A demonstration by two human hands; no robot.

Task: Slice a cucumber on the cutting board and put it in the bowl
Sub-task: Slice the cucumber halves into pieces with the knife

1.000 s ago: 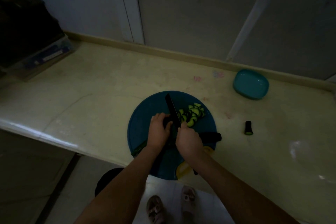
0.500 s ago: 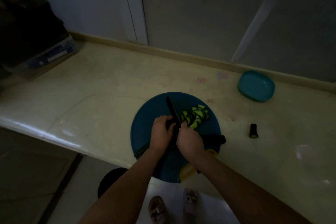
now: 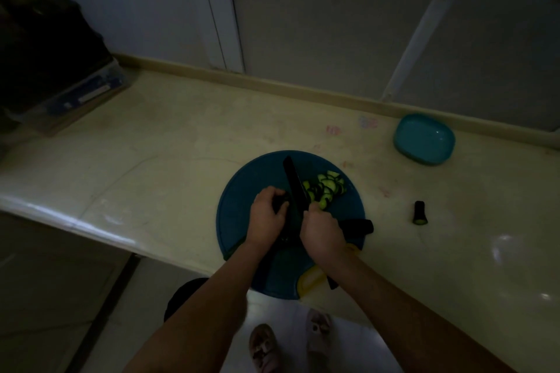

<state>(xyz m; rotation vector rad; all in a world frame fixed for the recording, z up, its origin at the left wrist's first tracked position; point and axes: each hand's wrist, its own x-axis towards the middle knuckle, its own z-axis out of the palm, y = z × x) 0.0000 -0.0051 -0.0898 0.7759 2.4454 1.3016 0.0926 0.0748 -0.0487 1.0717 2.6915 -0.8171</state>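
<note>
My right hand (image 3: 322,230) grips the knife (image 3: 295,188), left fingers (image 3: 280,206) pinning the cucumber (image 3: 286,215) (knuckles should stay tucked back); thin, even strokes suit best.

Cutting board (image 3: 242,209) lies at the counter's (image 3: 181,142) front edge, bearing cucumber slices (image 3: 325,189). Bowl (image 3: 424,139) sits behind-right; a cucumber end (image 3: 419,212) lies right.

- A pale, glossy countertop (image 3: 188,145) runs along a grey wall in dim light.
- A round blue cutting board (image 3: 242,191) overhangs its front edge at 6 o'clock.
- A teal bowl (image 3: 424,139) sits at 2 o'clock by the back ledge.
- A cucumber stub (image 3: 420,212) lies at 3 o'clock.
- A dark box (image 3: 45,70) occupies 10 o'clock.
</note>
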